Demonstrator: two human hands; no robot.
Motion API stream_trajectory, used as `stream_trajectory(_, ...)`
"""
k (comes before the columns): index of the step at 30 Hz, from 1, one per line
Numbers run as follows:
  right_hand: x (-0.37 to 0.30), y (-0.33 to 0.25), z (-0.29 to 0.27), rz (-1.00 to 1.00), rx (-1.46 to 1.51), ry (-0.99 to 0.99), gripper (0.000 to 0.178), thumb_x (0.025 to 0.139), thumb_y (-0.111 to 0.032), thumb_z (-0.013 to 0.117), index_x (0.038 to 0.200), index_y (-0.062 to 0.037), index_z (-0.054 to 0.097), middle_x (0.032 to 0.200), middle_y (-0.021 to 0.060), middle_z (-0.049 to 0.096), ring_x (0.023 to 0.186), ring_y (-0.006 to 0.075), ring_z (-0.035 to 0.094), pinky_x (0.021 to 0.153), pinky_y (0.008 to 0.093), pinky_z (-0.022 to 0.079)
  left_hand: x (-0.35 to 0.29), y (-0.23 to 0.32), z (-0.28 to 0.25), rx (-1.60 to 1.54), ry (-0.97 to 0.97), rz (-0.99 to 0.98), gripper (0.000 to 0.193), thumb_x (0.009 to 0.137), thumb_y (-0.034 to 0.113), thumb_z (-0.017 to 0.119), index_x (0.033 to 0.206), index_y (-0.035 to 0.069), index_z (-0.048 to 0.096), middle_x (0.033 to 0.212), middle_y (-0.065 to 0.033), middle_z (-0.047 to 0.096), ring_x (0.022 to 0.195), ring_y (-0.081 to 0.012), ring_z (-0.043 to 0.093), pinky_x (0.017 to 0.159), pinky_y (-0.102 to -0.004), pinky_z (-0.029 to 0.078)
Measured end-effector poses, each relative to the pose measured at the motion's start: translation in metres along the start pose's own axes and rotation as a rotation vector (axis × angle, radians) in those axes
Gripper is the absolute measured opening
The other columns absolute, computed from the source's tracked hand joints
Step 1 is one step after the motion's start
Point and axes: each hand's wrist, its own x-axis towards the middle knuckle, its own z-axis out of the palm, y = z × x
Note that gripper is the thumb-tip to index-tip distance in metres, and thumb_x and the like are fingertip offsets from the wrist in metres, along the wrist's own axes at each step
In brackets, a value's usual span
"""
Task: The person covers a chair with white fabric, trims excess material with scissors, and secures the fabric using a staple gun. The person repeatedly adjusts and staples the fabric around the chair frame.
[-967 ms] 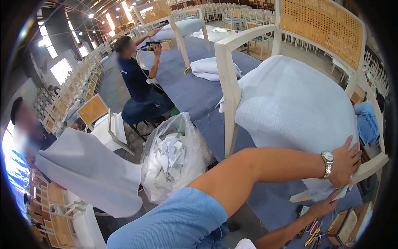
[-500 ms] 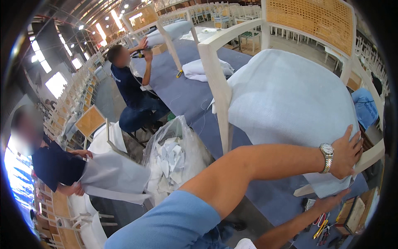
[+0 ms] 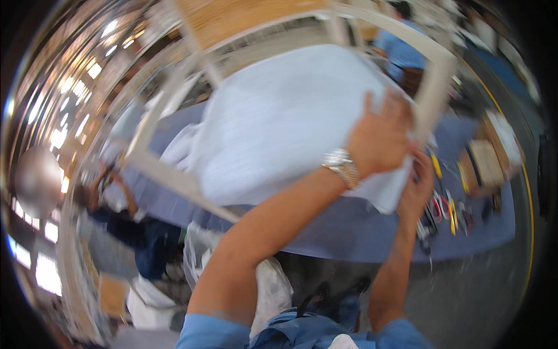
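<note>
A cream wooden armchair [image 3: 439, 87] with a woven cane back stands on the worktable before me. Pale white fabric [image 3: 279, 116] lies over its padded seat, with a loose corner hanging at the near right. My left hand [image 3: 381, 134], a watch at its wrist, presses on the fabric near the right arm post, fingers spread and slightly blurred. Just below it, my right hand [image 3: 415, 186] is closed on the fabric's edge beside the post. Its fingertips are partly hidden.
Scissors [image 3: 440, 206], a yellow-handled tool [image 3: 452, 218] and other hand tools lie on the blue-grey table [image 3: 349, 238], near cardboard boxes [image 3: 485, 166]. A clear bag [image 3: 200, 247] stands below. One person [image 3: 136, 232] works at the left; another in blue [image 3: 402, 49] is beyond the chair.
My view has swung right, so the chair sits nearer the middle. My left hand stays on the fabric by the right arm post; my right hand has come up from underneath to the fabric's edge.
</note>
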Motion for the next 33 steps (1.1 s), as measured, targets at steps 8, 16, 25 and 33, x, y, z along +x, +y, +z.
stream_trajectory(8,0.002,-0.042,-0.023,-0.24,-0.473,0.082,0.032,0.085,-0.003,0.058,0.115,-0.0011,0.066,0.105,0.0151,0.066,0.098,0.0346,0.061,0.085,0.0417,0.047,0.014,0.017,-0.018,0.144,-0.081,0.033,0.068,0.1,0.046,0.047,0.144,-0.006,0.041,0.152,-0.0264,0.04,0.144,-0.0434,0.033,0.112,-0.0641,0.028)
stream_trajectory(16,-0.01,-0.032,0.019,-0.117,-0.178,0.278,0.029,0.095,-0.011,0.06,0.123,-0.0021,0.062,0.109,0.0179,0.068,0.097,0.0358,0.065,0.083,0.0418,0.05,0.018,0.017,-0.014,0.16,-0.12,0.039,0.071,0.101,0.048,0.046,0.146,-0.007,0.037,0.152,-0.0259,0.039,0.145,-0.0439,0.032,0.114,-0.062,0.026)
stream_trajectory(25,-0.012,-0.007,0.009,0.025,0.202,0.053,0.031,0.101,-0.015,0.058,0.126,0.0026,0.061,0.111,0.0152,0.069,0.1,0.0245,0.066,0.085,0.032,0.05,0.026,0.01,-0.016,0.012,-0.222,0.029,0.067,0.099,0.045,0.051,0.146,-0.002,0.042,0.153,-0.0226,0.041,0.146,-0.0427,0.03,0.113,-0.0658,0.023)
stream_trajectory(33,-0.003,0.002,0.007,0.169,0.511,-0.073,0.031,0.104,-0.017,0.054,0.127,0.0028,0.061,0.089,-0.0025,0.057,0.078,0.005,0.048,0.073,0.0199,0.041,0.096,-0.054,-0.014,-0.298,-0.651,-0.012,0.053,0.1,0.029,0.053,0.149,0.012,0.045,0.145,-0.0183,0.053,0.138,-0.03,0.046,0.114,-0.0455,0.033)
